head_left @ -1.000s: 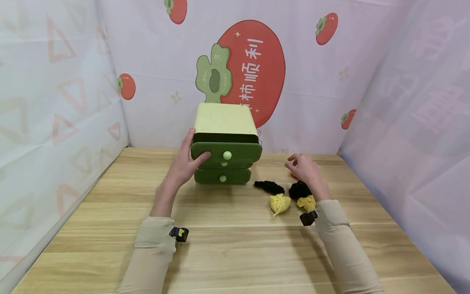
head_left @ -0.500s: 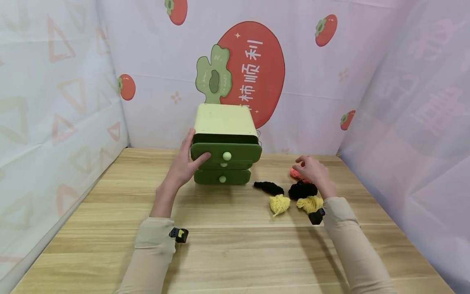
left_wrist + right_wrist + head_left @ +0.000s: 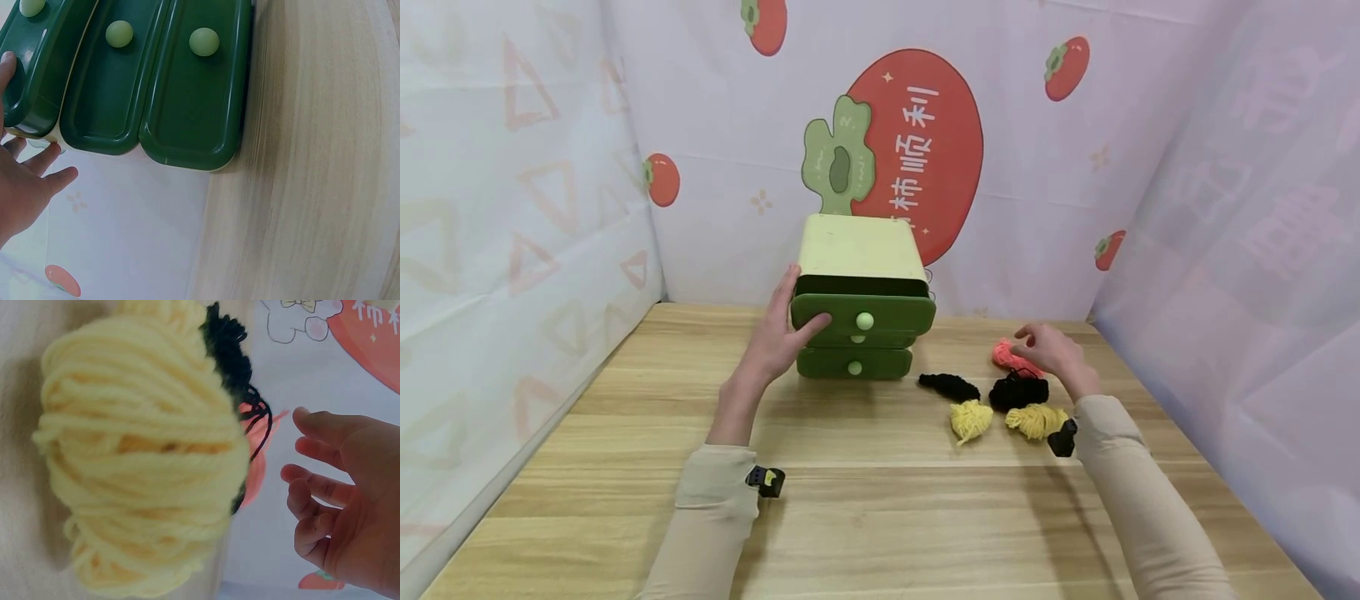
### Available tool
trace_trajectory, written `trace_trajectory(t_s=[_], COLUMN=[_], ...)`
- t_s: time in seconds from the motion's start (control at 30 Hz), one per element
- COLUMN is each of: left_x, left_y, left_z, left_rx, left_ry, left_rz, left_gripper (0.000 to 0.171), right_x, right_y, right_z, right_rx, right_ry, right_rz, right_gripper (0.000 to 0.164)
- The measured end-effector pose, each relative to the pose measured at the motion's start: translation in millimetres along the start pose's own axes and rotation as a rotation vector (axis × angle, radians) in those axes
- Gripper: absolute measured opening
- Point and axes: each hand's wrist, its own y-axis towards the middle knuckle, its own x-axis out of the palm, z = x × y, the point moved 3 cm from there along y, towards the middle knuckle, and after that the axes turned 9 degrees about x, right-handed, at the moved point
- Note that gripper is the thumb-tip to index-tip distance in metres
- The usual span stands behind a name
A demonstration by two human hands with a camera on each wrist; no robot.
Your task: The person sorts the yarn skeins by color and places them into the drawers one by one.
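Note:
A small chest of drawers point(image 3: 863, 250), with a cream top and green drawer fronts, stands at the back of the table. Its top drawer point(image 3: 895, 316) is pulled part way out. My left hand point(image 3: 771, 337) lies against the chest's left side, thumb on the top drawer's front and fingers stretched along the side. Over on the right, my right hand point(image 3: 1056, 354) hovers beside a pink yarn bundle point(image 3: 1011, 357), fingers loosely bent and holding nothing. In front of the pink bundle lie a black yarn bundle point(image 3: 1018, 392) and a yellow yarn bundle point(image 3: 144, 450).
Nearer the chest are a second black bundle point(image 3: 950, 385), long and thin, and a second yellow bundle point(image 3: 971, 421). The wooden table point(image 3: 880, 517) is bordered by printed cloth walls point(image 3: 722, 100) at the back and both sides.
My right hand has moved right and slightly toward me, uncovering the pink yarn bundle and more of the black and yellow ones. The left hand keeps its place on the chest.

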Motion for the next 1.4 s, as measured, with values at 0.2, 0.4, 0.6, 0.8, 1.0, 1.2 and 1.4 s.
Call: trace_trajectory(t_s=[0.2, 0.4, 0.6, 0.8, 1.0, 1.2, 1.4], left_x=[0.7, -0.3, 0.2, -0.2, -0.6, -0.8, 0.0], left_y=[-0.5, -1.4, -1.9, -1.7, -1.4, -0.9, -0.4], left_z=[0.5, -1.3, -0.7, -1.3, -2.5, -1.7, -0.7], left_rx=[-0.001, -0.006, -0.006, -0.005, -0.003, -0.001, -0.002], left_ry=[-0.009, -0.012, -0.009, -0.014, -0.014, -0.015, -0.011], left_rz=[-0.003, 0.005, 0.0, 0.008, 0.006, 0.006, 0.002], left_gripper=[0.095, 0.095, 0.096, 0.095, 0.092, 0.092, 0.093], right_x=[3.3, 8.1, 13.9, 18.1, 14.9, 9.6, 8.8], right_y=[-1.0, 1.4, 2.4, 5.7, 5.6, 1.6, 0.3], right_z=[10.3, 16.6, 28.5, 36.0, 35.3, 27.5, 25.4], right_rx=[0.025, 0.036, 0.032, 0.036, 0.05, 0.053, 0.073], right_ry=[-0.01, -0.051, -0.077, -0.083, -0.067, -0.021, 0.001], right_rz=[-0.057, -0.121, -0.145, -0.154, -0.098, -0.032, 0.005], right_gripper=[0.054, 0.059, 0.057, 0.057, 0.047, 0.041, 0.04])
